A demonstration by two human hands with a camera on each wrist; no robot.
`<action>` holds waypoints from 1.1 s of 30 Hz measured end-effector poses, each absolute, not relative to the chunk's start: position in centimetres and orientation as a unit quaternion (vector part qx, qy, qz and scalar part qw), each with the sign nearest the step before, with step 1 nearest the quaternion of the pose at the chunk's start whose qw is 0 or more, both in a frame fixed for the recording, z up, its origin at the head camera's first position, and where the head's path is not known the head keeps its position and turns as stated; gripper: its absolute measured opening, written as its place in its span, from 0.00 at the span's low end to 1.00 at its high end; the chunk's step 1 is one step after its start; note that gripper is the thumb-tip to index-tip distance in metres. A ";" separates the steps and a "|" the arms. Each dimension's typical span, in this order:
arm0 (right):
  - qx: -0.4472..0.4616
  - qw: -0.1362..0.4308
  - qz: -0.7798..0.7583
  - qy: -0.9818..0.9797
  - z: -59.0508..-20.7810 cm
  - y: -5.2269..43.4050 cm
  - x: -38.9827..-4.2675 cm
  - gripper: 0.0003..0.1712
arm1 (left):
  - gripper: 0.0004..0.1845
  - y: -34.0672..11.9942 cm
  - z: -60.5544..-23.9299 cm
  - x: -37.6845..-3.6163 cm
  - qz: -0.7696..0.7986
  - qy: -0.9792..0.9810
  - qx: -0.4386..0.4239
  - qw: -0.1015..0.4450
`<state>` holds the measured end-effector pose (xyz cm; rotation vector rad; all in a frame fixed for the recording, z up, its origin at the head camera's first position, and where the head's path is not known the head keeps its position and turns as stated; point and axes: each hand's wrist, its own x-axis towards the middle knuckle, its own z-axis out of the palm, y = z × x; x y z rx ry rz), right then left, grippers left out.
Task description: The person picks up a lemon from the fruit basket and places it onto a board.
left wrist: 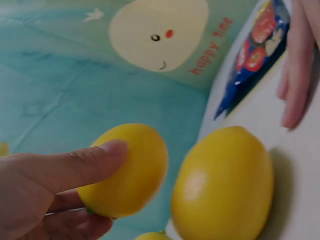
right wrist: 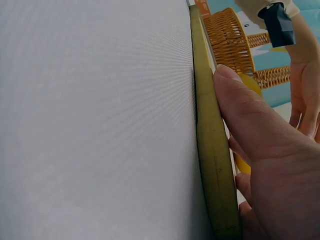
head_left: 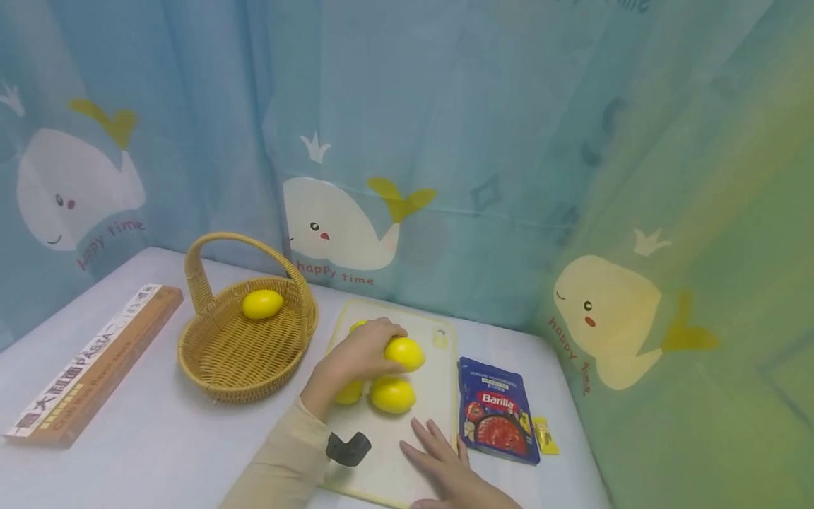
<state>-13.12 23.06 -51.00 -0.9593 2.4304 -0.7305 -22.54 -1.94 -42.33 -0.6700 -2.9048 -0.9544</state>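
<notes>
In the head view my left hand grips a yellow lemon above a pale cutting board. The left wrist view shows the thumb on one side of the held lemon, fingers partly hidden behind it. Below it on the board lies another lemon; two more, a nearer one and a far one, are partly covered by the left hand. My right hand rests on the board's near right part with fingers spread. In the right wrist view its thumb lies along the board's edge.
Left of the board stands a wicker basket with a tall handle and one lemon inside. A long pasta box lies farther left. Right of the board are a blue Barilla pouch and a small yellow packet. A curtain hangs behind.
</notes>
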 end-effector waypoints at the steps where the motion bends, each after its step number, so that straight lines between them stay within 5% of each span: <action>1: -0.345 0.211 -0.261 0.876 -51.1 23.0 -13.1 0.43 | 0.29 -1.8 -42.6 -22.7 -0.307 -0.928 -0.209 0.006; 33: -0.324 0.229 -0.261 0.880 -50.2 22.8 -12.7 0.42 | 0.27 -0.9 -45.3 -23.8 -0.294 -0.938 -0.179 -0.028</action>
